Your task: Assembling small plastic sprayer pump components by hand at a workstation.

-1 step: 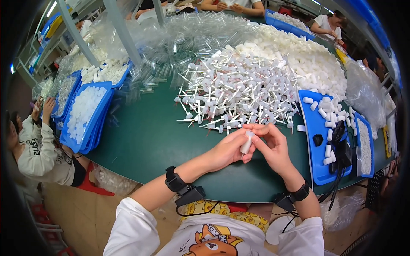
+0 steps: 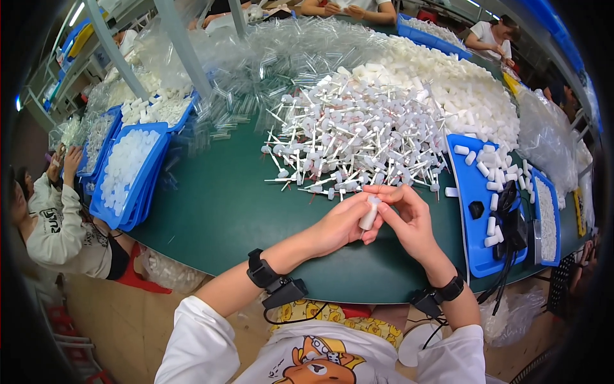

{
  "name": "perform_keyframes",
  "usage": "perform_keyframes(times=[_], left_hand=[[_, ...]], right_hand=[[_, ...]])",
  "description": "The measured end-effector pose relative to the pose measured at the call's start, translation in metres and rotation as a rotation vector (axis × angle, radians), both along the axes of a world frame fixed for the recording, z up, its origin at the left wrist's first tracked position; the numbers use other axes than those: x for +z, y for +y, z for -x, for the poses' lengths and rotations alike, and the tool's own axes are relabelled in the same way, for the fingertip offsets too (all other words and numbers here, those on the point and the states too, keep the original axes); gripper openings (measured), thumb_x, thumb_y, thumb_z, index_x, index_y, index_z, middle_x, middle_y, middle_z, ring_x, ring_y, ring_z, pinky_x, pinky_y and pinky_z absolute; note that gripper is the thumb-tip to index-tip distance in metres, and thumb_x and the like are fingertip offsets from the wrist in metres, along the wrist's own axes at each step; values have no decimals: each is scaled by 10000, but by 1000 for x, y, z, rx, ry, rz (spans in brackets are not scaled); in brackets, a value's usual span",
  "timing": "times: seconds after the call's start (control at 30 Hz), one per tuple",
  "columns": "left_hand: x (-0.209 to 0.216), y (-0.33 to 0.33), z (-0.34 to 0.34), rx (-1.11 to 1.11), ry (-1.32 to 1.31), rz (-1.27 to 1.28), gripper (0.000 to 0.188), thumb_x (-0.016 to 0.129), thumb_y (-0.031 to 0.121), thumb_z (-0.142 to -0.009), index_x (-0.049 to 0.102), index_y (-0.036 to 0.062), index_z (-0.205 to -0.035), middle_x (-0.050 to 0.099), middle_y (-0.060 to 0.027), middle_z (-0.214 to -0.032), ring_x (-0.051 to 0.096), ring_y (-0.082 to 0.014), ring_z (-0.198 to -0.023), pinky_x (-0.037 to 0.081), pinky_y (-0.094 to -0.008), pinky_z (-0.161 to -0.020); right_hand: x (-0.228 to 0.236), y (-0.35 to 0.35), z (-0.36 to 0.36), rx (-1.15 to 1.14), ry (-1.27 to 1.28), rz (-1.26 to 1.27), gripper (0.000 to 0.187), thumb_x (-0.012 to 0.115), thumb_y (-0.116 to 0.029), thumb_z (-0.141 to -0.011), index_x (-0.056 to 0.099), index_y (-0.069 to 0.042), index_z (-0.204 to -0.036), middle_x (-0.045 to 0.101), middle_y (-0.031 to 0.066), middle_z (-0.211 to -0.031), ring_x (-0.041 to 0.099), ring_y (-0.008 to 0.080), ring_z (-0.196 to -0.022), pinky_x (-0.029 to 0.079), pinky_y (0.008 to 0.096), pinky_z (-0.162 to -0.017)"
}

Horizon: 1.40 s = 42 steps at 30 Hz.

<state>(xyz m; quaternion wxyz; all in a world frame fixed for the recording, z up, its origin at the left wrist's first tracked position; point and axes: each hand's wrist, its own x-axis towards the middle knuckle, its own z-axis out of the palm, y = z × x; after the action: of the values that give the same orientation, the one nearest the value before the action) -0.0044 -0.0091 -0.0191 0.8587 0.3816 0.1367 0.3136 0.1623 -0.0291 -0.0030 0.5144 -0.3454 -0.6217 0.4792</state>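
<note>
Since the earlier view, you show only the faintest difference, if any. At your left hand [image 2: 348, 221] and right hand [image 2: 412, 221], any shift of the fingers is too slight to tell. Same for the white cylinder [image 2: 368, 219] between them: a turn or slide, if there was one, can't be made out. Off to your left, the co-worker's hands [image 2: 72, 160] are small and blurred; movement there can't be judged either.
</note>
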Motion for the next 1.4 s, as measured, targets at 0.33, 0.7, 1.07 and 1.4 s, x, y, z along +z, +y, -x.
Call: perform_keyframes(times=[0.33, 0.7, 1.07, 1.4], left_hand=[[-4, 2, 2, -19, 13, -9, 208, 316, 175, -944, 409, 77, -1102, 468, -28, -823, 442, -129, -657, 380, -271, -614], [0, 3, 0, 3, -17, 118, 254, 292, 255, -951, 461, 69, -915, 459, -19, -703, 429, -132, -565, 360, -267, -563], [-5, 4, -1, 28, 75, 52, 280, 283, 282, -966, 454, 65, -1005, 447, -14, -715, 423, -115, -562, 365, -239, -526], [-2, 4, 2, 30, 95, 18, 288, 283, 209, -948, 457, 26, -1087, 419, -5, -692, 378, -103, -530, 326, -241, -505]], right_hand=[[3, -2, 1, -80, -182, -85, 69, 576, -34, -834, 551, 21, -866, 618, 166, -1091, 590, 202, -1001, 431, 318, -880], [4, -2, 3, -87, -212, -110, 80, 573, -31, -829, 555, 28, -879, 620, 149, -1094, 605, 208, -973, 447, 327, -864], [1, -1, 4, -63, -199, -118, 77, 574, -32, -831, 531, 30, -846, 602, 169, -1119, 600, 210, -985, 452, 327, -860], [-1, -1, 5, 2, -78, -5, 46, 566, -16, -842, 562, 21, -816, 556, 189, -1185, 573, 201, -1038, 428, 326, -903]])
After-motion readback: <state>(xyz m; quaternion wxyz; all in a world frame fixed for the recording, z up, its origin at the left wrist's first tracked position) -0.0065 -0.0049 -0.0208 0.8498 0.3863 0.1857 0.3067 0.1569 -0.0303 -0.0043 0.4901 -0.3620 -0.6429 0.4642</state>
